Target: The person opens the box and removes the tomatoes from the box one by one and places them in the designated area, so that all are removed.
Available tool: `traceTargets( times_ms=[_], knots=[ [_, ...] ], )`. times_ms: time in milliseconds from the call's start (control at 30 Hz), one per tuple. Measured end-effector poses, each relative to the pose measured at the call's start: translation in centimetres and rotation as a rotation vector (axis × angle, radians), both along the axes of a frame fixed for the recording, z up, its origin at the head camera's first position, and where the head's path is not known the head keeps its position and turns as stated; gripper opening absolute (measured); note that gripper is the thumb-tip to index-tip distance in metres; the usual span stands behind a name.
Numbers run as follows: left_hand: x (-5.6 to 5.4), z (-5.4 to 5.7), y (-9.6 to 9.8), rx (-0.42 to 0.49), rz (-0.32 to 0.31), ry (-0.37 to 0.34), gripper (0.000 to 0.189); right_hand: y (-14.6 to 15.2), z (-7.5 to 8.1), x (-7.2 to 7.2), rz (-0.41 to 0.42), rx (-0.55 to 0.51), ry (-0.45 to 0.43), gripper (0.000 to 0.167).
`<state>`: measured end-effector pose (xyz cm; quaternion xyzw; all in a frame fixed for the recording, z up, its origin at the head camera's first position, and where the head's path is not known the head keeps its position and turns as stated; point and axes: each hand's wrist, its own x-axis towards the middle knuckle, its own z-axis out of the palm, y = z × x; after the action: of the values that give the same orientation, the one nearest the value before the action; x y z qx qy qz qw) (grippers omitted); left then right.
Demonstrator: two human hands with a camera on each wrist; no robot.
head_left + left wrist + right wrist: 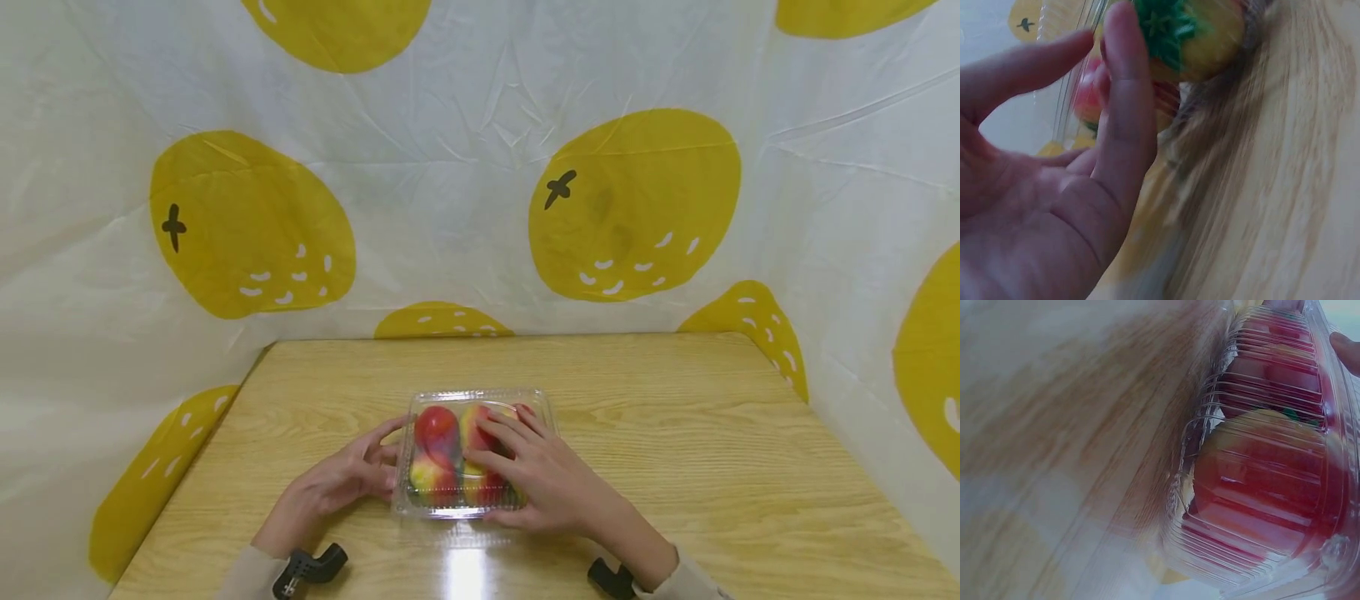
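A clear plastic clamshell box [448,510] sits on the table in the head view, its lid down. Red-and-yellow fruits [435,433], several of them, show through the plastic. My left hand [348,477] is at the box's left side, with fingertips right at the wall and rim. In the left wrist view, its fingers look fairly straight beside a fruit with a green star-shaped leaf [1163,28]. My right hand [551,477] rests on the right half of the lid, fingers spread, thumb by the front edge. Ribbed box walls fill the right wrist view.
The box stands near the middle of a light wood table [637,400]. A white cloth [450,208] printed with yellow fruit shapes hangs behind the table and along both sides. Black wrist mounts [311,568] are strapped over beige sleeves [251,575].
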<state>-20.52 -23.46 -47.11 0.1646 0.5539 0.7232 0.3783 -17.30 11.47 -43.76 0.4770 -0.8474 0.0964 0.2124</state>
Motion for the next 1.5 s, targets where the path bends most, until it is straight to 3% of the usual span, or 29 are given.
traceTargets(
  times_ms=[133,267,633,1167,1500],
  knots=[
    [0.1,0.1,-0.2,-0.025,-0.066,-0.001,0.108,-0.1,0.0,0.0,-0.002,0.009,-0.004,0.068],
    [0.2,0.3,-0.3,-0.042,-0.092,-0.004,0.115,-0.1,0.1,0.1,-0.011,0.013,-0.009,0.068],
    [0.1,0.2,-0.3,0.027,-0.168,0.027,0.122,-0.3,0.1,0.1,-0.022,0.018,-0.02,0.067],
    [0.2,0.2,0.1,0.03,-0.186,0.008,0.121,0.0,0.3,0.2,-0.042,0.031,-0.076,0.07],
    [0.6,-1.2,0.5,0.129,-0.136,0.047,0.116,-0.1,0.2,0.3,-0.043,0.036,-0.059,0.068]
  ],
)
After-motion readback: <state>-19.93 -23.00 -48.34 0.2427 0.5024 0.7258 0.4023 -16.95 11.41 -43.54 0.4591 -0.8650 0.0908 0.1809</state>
